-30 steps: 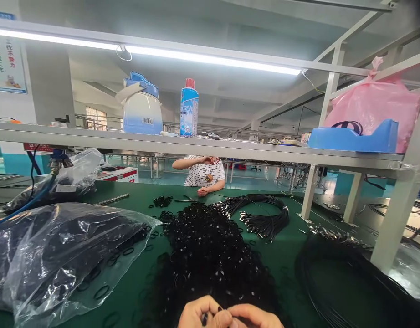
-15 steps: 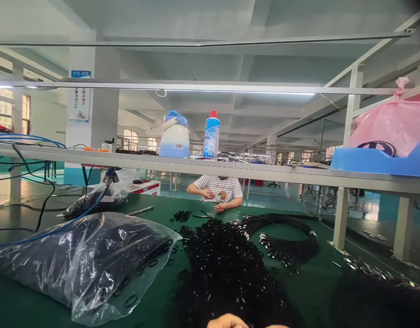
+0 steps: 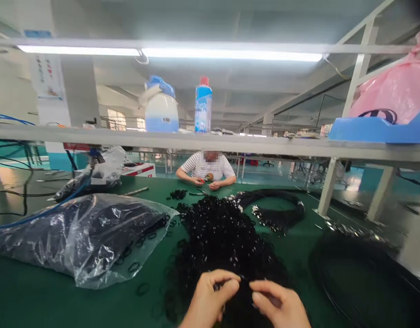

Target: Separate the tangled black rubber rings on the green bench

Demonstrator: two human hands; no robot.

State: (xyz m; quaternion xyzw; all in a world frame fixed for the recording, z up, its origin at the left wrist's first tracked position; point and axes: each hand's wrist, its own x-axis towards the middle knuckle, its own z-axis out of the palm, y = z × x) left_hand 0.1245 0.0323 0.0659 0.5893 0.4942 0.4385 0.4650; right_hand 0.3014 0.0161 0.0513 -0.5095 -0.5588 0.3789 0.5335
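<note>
While likely doing fine handwork above the ring pile [image 3: 227,232] with left hand [image 3: 212,294] and right hand [image 3: 281,300] half-pinched, cannot tell on what, but probably need steadiness next.

The wearer's left hand [image 3: 215,296] and right hand [image 3: 281,303], fingertips together a second ago and then mostly below the frame, now show apart over a pile of black rings [image 3: 223,232], while a co-worker's raised hand [image 3: 198,181] is down near the green table [image 3: 53,291].

pink bag [image 3: 394,98]: cut by right edge | poster [image 3: 48,77]: blurred | left hand [image 3: 212,294]: hold unclear
</note>
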